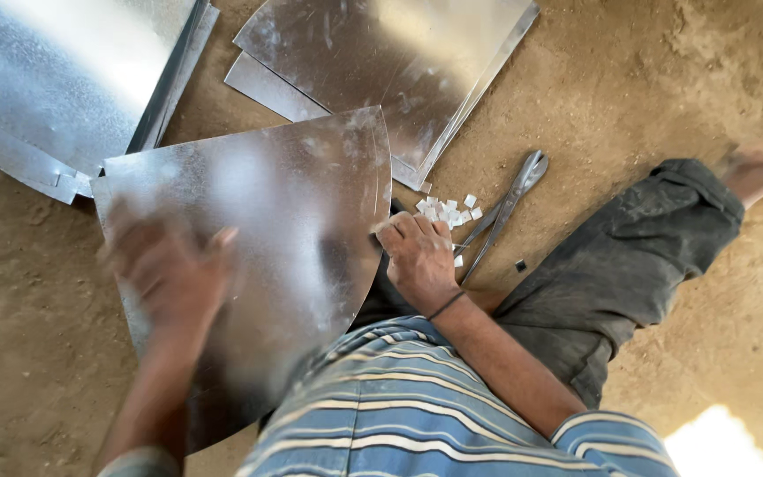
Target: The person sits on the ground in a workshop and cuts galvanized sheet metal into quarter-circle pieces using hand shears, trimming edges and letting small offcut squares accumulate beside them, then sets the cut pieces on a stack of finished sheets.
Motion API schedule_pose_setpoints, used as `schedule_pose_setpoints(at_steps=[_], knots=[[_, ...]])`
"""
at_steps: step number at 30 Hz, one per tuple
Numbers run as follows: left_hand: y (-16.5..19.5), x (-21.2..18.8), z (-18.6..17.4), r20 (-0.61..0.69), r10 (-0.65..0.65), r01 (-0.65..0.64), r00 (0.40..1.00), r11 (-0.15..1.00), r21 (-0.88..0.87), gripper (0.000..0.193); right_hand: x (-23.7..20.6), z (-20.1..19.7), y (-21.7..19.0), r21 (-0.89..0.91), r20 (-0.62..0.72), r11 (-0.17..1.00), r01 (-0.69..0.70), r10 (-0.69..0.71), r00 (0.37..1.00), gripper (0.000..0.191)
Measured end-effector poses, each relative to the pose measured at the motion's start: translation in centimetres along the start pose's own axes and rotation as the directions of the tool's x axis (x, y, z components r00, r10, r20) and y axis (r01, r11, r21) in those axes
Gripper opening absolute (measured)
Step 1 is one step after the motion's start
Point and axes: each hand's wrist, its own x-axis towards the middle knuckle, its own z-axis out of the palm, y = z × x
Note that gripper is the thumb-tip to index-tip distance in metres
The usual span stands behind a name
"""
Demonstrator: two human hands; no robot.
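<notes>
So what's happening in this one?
A person sits on a dirt floor with a fan-shaped metal sheet over their lap. The right hand has a grip on the sheet's curved edge; the left hand, blurred, lies on its face. Metal shears lie on the ground next to a pile of small metal offcuts. More sheets are stacked ahead.

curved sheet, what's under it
Under the curved sheet: dirt floor and the corner of a flat sheet. The rest beneath is covered.
</notes>
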Motion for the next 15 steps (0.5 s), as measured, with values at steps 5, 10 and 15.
schedule_pose_setpoints(at_steps=[5, 10, 15], knots=[[-8.9, -11.6, -2.5, 0.709, -0.484, 0.859, 0.512, 0.294, -0.419, 0.084, -0.5, 0.7, 0.3, 0.024, -0.001, 1.0, 0.011, -0.011, 1.0, 0.029], [-7.8, -16.3, 2.5, 0.784, -0.228, 0.757, 0.577, -0.212, -0.618, 0.048, 1.5, 2.0, 1.2, 0.026, -0.063, 0.999, -0.033, 0.034, 0.997, 0.025], [-2.6, -13.9, 4.7, 0.66, -0.136, 0.606, 0.739, -0.294, -0.739, 0.035, 3.2, 2.0, 2.8, -0.056, -0.029, 0.996, -0.071, 0.07, 0.997, 0.017]])
